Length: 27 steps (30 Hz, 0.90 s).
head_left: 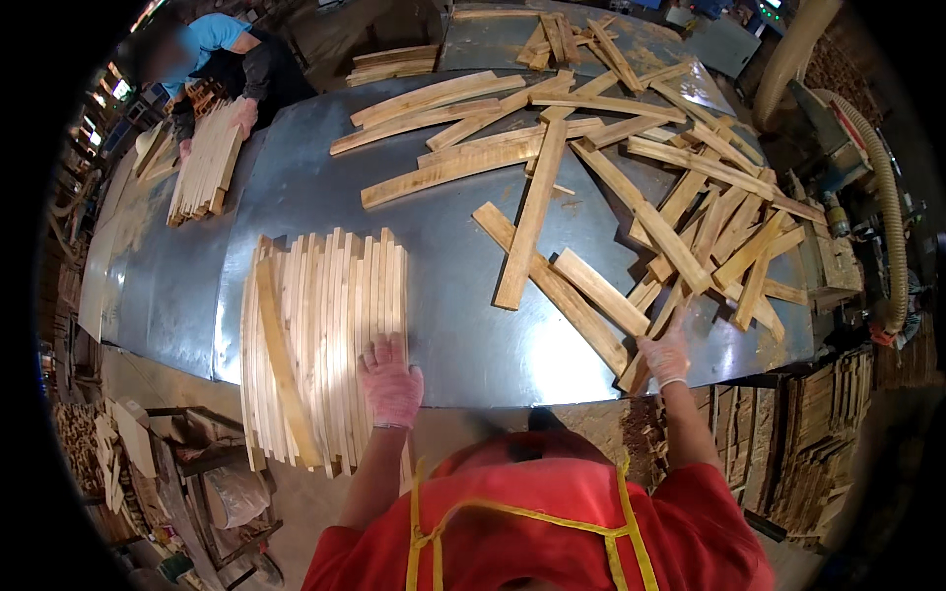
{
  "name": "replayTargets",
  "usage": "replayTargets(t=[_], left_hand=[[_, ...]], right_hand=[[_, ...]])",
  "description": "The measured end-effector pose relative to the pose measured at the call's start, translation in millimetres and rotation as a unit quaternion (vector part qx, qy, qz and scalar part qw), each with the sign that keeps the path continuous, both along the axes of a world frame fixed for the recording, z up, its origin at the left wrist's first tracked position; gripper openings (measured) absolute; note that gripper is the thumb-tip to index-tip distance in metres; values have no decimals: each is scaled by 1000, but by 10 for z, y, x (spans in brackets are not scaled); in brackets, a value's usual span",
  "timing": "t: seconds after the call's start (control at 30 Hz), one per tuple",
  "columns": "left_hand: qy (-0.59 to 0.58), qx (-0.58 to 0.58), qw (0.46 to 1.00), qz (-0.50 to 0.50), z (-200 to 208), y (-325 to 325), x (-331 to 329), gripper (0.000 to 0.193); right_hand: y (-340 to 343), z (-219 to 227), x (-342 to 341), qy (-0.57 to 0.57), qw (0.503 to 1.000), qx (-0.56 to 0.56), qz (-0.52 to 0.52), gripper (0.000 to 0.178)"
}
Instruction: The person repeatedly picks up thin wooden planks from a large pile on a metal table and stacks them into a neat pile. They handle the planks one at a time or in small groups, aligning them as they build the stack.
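Note:
My left hand (392,382), in a pink glove, lies flat with its fingers stretched out on the near right part of a stack of pale wooden strips (340,295). The strips stand side by side, lengthwise toward me, and one darker strip (280,345) lies slantwise on top. At the table's near right edge, my gloved right hand (666,357) is closed around a wooden strip (636,373). Part of that strip is hidden by the hand. Another long strip (572,300) and a shorter one (601,292) lie just left of this hand.
Loose wooden strips (690,167) lie crisscrossed over the far and right parts of the metal table (453,295). A co-worker (222,49) at the far left handles another strip bundle (205,163). Wood is piled below the table at right, near a ribbed hose (892,217).

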<state>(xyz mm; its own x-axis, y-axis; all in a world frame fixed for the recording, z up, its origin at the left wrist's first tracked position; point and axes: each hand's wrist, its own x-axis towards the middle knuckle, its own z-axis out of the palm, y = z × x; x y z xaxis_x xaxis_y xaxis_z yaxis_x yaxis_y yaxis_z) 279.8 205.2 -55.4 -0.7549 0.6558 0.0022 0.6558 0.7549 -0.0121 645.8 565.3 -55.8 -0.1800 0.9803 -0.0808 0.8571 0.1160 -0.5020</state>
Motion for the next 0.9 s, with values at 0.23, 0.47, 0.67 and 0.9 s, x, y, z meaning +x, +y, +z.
replayTargets(t=[0.23, 0.47, 0.67, 0.9], left_hand=[[-87, 39, 974, -204, 211, 117, 545, 83], [-511, 245, 809, -154, 454, 928, 885, 84], [-627, 381, 664, 147, 248, 1023, 594, 51], [-148, 194, 966, 81, 165, 249, 456, 55]], right_hand=[[-726, 73, -242, 389, 916, 21, -96, 102], [-2029, 643, -969, 286, 916, -271, 74, 113], [-1144, 684, -1352, 192, 873, -299, 334, 74], [907, 208, -2313, 259, 950, -167, 44, 80]])
